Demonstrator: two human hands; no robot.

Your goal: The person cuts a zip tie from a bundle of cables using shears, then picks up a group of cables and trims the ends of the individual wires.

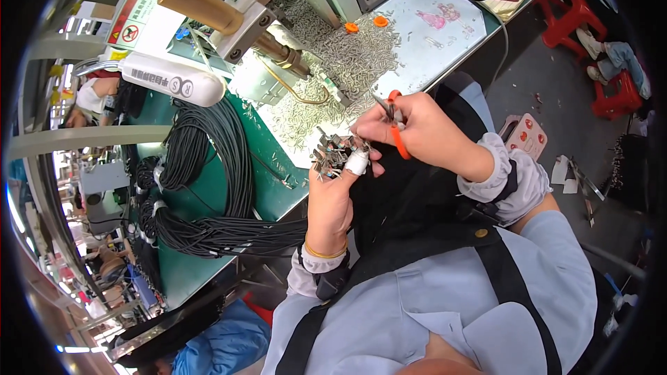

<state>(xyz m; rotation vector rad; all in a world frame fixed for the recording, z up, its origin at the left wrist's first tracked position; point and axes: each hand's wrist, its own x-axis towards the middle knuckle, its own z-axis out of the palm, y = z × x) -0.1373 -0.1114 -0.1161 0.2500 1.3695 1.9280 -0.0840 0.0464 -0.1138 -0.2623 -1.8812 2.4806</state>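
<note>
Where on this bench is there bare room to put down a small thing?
Mostly bare: the white board between the small metal pieces and its lower-right edge, below the pink drawing; the green tabletop between the black cable coil and its lower edge. Crowded: the board's left part, metal-strewn.

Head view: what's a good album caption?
Left hand cradling small metal parts, right hand holding orange-handled scissors, near coiled black cables on a green bench.

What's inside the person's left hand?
The left hand holds a bunch of small metallic pieces, some poking out at the top. Whatever sits deeper is covered and can't be seen.
</note>
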